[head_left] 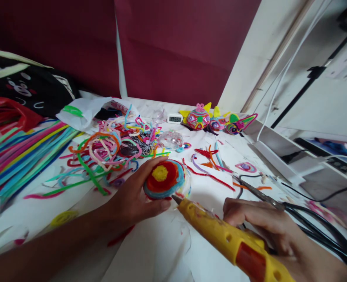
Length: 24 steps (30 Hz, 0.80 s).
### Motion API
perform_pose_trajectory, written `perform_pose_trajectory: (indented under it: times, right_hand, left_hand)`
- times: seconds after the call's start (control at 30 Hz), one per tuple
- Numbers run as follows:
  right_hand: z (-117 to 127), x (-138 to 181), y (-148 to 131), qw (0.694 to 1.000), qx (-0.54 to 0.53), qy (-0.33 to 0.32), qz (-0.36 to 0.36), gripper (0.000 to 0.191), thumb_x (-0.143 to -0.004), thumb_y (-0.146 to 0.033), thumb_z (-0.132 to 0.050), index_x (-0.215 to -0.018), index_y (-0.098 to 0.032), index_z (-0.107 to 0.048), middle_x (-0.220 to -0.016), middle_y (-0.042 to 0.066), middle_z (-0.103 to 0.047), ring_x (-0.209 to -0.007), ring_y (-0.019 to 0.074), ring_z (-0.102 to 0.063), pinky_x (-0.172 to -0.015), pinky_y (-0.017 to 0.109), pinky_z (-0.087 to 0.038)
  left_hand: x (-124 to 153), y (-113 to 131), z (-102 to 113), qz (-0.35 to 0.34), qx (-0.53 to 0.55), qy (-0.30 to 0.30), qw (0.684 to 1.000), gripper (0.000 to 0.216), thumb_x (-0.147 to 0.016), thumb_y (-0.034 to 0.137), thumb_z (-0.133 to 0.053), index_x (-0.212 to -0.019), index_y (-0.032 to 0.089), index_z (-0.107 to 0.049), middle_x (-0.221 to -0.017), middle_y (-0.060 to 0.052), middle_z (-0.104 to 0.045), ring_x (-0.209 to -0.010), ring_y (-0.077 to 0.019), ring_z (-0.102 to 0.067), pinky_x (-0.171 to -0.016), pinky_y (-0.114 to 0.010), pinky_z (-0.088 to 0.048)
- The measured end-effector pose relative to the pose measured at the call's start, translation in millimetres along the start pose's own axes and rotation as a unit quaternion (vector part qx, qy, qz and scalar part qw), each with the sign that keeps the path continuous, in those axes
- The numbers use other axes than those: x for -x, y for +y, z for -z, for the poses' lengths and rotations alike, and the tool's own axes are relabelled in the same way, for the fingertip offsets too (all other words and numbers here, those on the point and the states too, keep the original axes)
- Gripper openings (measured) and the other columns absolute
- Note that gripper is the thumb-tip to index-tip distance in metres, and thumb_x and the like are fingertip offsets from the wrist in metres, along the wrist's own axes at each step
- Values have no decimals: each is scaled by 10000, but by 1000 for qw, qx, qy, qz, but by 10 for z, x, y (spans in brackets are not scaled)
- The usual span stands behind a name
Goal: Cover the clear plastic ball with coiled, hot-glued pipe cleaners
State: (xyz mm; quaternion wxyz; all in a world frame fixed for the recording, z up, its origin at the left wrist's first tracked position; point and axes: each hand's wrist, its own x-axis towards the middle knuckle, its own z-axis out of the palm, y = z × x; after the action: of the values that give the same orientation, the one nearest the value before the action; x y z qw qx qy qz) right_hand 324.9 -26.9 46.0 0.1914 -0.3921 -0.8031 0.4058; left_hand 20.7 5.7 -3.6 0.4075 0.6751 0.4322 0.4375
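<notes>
My left hand [133, 196] is wrapped round a clear ball [166, 180] covered in coiled pipe cleaners: a yellow centre, then red, orange and blue rings. My right hand [258, 221] grips a yellow hot glue gun [220, 231] with an orange trigger. The gun's metal nozzle touches the lower right edge of the ball. Both rest on the white table cover [161, 243].
Loose tangled pipe cleaners [111, 150] and straight bundles [20, 156] lie to the left. Three finished decorated balls [217, 121], a small digital clock [175, 118] and an empty clear ball [171, 140] sit behind. Black scissors [293, 213] and cables lie at right.
</notes>
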Motion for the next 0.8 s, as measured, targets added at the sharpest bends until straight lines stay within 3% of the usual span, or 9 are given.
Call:
perform_pose_trajectory:
  times: [0.23, 0.67, 0.8]
  right_hand:
    - [8, -5, -43, 1000, -15, 18, 4, 196, -864, -455, -714, -881, -261, -699, -751, -3, -665, -631, 158, -604, -537, 227, -441]
    - [4, -16, -36, 1000, -1, 2, -4, 146, -813, -361, -758, -913, -272, -699, -790, -12, -679, -669, 148, -621, -560, 207, -447]
    - [-1, -6, -38, 1000, -11, 5, -5, 172, -854, -433, -725, -903, -272, -693, -778, -10, -670, -650, 149, -608, -541, 211, -439]
  left_hand:
    - [1, -17, 20, 3, 5, -3, 1000, 828, -704, 517, -864, -1431, 314, -523, -1436, -69, -637, -1298, -376, -615, -1087, -448, -530]
    - [-3, -52, 12, -14, 4, -2, 1000, 825, -710, 514, -862, -1435, 308, -525, -1436, -74, -639, -1278, -365, -627, -1101, -455, -513]
    - [-1, -38, 15, -11, 9, 0, 1000, 823, -719, 524, -852, -1437, 299, -518, -1441, -77, -636, -1280, -365, -626, -1083, -435, -528]
